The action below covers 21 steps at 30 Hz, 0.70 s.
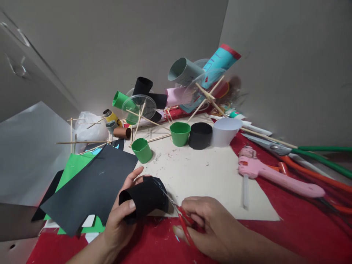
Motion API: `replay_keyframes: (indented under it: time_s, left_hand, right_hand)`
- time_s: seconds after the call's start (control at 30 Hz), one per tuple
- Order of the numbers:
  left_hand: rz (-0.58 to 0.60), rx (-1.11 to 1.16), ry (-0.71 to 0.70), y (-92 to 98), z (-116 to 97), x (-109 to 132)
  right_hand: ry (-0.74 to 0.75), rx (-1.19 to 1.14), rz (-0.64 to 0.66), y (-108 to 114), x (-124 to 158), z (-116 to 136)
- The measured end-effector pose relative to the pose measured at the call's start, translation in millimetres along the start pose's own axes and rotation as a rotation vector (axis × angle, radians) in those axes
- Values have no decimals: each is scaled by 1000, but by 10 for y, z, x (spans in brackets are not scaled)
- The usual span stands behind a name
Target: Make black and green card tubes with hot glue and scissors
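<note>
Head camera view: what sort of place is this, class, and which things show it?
Probably a papercraft workspace: the right hand holds red-handled metal scissors, a pink plastic glue gun lies nearby, and a large black paper sheet is at left.

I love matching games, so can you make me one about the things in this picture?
1. Red-handled metal scissors
2. Pink plastic glue gun
3. Black rolled-paper tube at the scissors
4. White rolled-paper piece

A. Beside a black round paper piece
B. In the left hand
C. In the right hand
D. Lying toward the picture's right side

Pairs: 1-C, 2-D, 3-B, 4-A
</note>
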<state>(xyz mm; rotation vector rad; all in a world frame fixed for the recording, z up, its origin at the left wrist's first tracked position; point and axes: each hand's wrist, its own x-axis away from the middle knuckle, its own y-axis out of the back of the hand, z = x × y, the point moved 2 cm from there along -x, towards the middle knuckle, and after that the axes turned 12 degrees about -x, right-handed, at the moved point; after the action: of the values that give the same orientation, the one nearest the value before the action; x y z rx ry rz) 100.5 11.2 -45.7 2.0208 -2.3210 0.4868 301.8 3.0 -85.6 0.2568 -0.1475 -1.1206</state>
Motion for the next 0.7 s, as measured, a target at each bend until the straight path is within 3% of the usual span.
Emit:
replay_keyframes:
  time_s: [0.33, 0.7]
  left_hand:
    - [11, 29, 13, -19, 58, 11]
    - [73, 84, -21, -13, 94, -12]
  right_hand:
    - [-175, -407, 121, 4, 14, 22]
    - [-208, -248, 68, 55, 13, 34]
